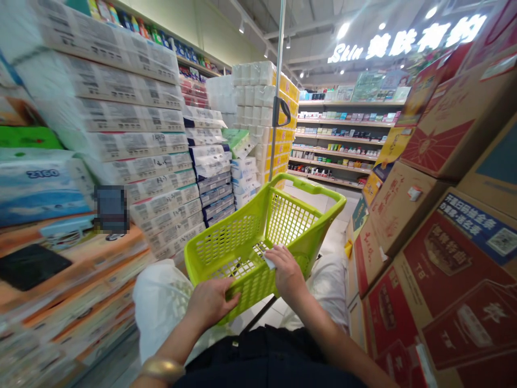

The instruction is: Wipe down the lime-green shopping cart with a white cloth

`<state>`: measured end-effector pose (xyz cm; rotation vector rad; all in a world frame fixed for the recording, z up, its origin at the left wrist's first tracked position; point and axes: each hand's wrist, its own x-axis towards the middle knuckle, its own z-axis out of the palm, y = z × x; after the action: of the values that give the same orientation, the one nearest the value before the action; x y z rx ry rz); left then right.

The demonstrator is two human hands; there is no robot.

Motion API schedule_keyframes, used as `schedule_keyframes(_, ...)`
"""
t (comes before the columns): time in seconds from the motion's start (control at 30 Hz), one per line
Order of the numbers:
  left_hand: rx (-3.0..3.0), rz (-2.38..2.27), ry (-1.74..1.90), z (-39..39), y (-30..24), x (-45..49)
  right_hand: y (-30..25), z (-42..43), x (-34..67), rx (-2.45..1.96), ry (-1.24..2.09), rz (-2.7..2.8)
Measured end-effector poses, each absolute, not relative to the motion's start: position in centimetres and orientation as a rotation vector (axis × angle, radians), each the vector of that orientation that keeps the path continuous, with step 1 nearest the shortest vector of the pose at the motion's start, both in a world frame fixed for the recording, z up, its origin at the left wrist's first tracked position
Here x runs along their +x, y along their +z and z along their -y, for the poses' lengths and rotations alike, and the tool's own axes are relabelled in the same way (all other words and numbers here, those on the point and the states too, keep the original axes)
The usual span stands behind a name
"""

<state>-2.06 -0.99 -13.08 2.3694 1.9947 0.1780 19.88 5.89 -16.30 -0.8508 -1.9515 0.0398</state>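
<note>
A yellow-green plastic shopping basket [226, 243] with lattice walls sits tilted in front of me, between my knees. My left hand [212, 302] is closed over its near rim at the left. My right hand [287, 272] rests on the same rim farther right, its fingers pressed on a small white wipe [271, 260], which may be cloth or tissue. Inside the basket I see only its lattice floor. At its far end is the looped rim handle [307, 186]. A metal pole [278, 59] with a black grip [281, 111] rises behind it.
Stacked tissue packs [141, 116] line the left side, with a blurred-out device [111, 209] and a dark flat object [32, 265] on lower packs. Printed cartons [440, 258] crowd the right. Cosmetics shelves [339, 122] stand at the back.
</note>
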Motion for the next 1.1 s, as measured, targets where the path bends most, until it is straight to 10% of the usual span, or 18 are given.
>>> schedule_keyframes(1.1,2.505,-1.966,0.514,0.3,-14.1,2.6,-16.0,-5.7,20.6,-0.845,0.017,1.916)
